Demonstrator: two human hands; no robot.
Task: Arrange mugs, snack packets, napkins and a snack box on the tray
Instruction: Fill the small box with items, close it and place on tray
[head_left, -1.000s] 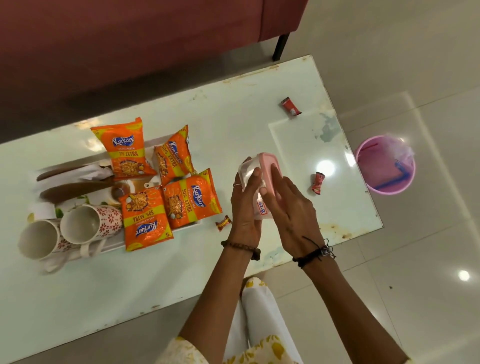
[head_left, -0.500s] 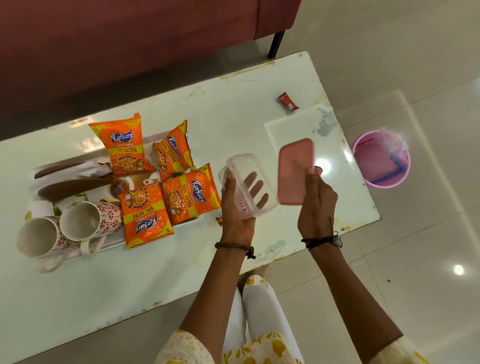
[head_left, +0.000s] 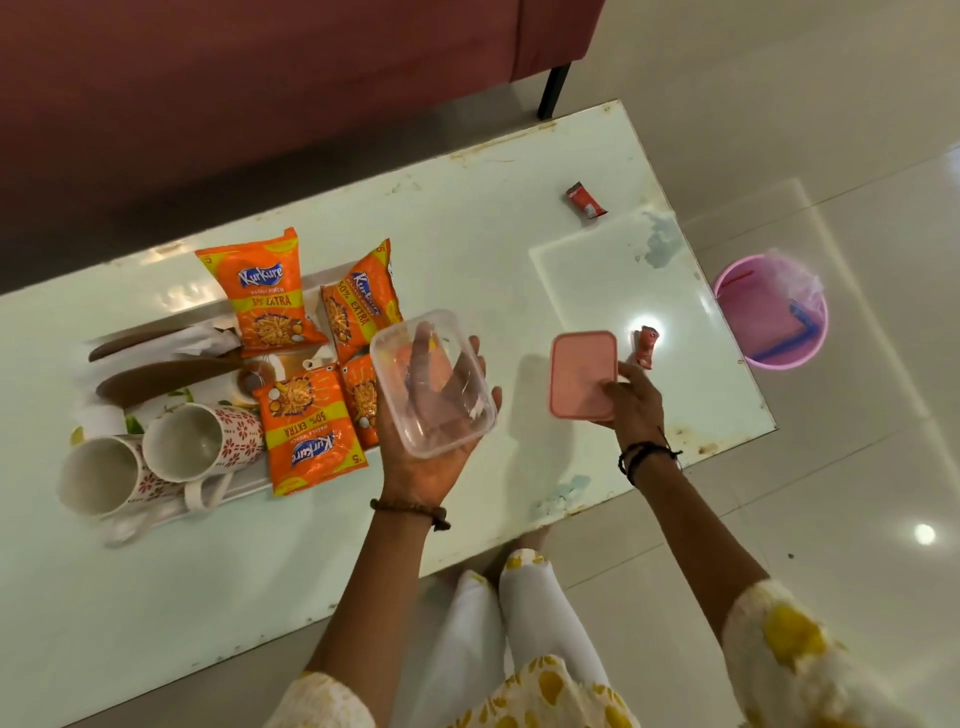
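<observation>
My left hand (head_left: 431, 457) cradles the clear, empty snack box (head_left: 434, 382) from below, above the table's middle. My right hand (head_left: 631, 402) pinches the box's pink lid (head_left: 582, 371) by its near right corner, low over the table. On the left, the tray (head_left: 244, 480) carries several orange snack packets (head_left: 306, 431), two white mugs with red flowers lying on their sides (head_left: 202, 441), and white napkins (head_left: 171, 343) at its far end. Part of one packet is hidden behind the box.
Two small red wrapped candies lie on the white table (head_left: 208, 571): one (head_left: 584, 200) at the far right, one (head_left: 645, 345) just beyond the lid. A pink bin (head_left: 769, 312) stands on the floor to the right. A red sofa (head_left: 260, 78) runs along the far side.
The lid has come off the box. My right hand carried it right and lowered it toward the table, while my left hand turned the open box upward and moved it slightly left.
</observation>
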